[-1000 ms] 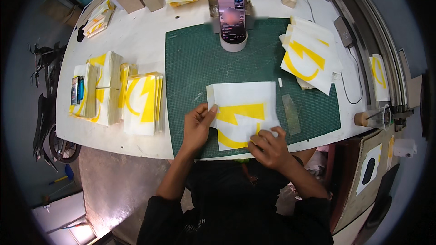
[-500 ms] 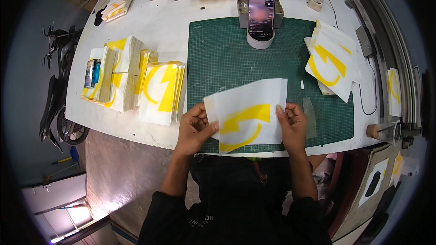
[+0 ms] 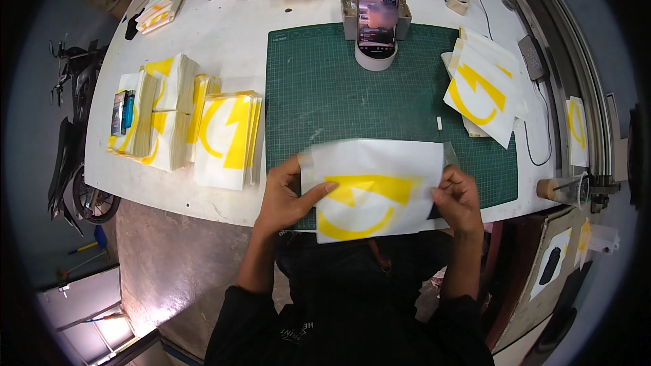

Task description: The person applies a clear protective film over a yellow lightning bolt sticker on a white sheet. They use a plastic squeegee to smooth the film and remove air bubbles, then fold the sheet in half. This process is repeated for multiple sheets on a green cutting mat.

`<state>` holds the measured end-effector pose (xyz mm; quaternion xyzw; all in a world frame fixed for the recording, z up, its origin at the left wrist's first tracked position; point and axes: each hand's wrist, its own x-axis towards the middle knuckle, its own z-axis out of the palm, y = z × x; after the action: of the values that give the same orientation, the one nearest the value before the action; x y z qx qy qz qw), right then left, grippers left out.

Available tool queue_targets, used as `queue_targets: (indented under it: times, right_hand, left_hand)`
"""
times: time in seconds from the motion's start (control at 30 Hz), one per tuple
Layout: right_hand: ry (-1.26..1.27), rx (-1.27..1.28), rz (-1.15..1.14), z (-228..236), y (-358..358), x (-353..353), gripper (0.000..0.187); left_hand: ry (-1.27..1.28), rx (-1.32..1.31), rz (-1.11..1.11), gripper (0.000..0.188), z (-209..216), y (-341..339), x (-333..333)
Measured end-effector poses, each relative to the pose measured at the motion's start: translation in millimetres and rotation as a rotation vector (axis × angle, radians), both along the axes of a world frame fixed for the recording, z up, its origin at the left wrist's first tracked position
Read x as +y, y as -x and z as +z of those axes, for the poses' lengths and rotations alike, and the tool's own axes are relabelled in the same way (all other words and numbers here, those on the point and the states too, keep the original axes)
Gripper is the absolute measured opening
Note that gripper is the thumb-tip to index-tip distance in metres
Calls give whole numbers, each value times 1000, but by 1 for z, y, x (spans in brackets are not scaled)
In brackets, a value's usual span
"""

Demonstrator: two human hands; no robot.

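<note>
A white sheet with a yellow printed shape (image 3: 380, 157) is stretched between my hands, over the near edge of the green cutting mat (image 3: 325, 88). My left hand (image 3: 288, 196) grips its left side, thumb on top and fingers underneath. At the right edge my right hand (image 3: 460, 198) is closed, thumb and fingers pinching the sheet's side. The lower edge of the sheet hangs past the table front, above my lap. A clear strip (image 3: 450, 156) shows beside the sheet's upper right corner, partly covered.
Stacks of similar printed sheets (image 3: 227, 139) stand at left, one topped by a small box and a blue lighter (image 3: 129, 110). Loose printed sheets (image 3: 480, 91) overlap the mat's right side. A phone (image 3: 377, 17) stands on a white holder behind. A clear cup (image 3: 566, 188) sits at right.
The sheet has come down and nearer to my body, lying flatter. My right hand has moved lower and outward along its edge. The whole view has shifted slightly.
</note>
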<state>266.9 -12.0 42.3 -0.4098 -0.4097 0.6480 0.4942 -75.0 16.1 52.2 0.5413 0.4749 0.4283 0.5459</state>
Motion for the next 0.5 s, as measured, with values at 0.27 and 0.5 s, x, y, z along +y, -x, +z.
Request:
queue_targets:
  times: [0.27, 0.5]
  right_hand:
    - [147, 70, 250, -15, 15, 3, 41]
    - [116, 676, 435, -46, 27, -8, 62]
  left_hand:
    - [128, -124, -60, 25, -6, 20, -5]
    - [144, -23, -72, 35, -10, 22, -7]
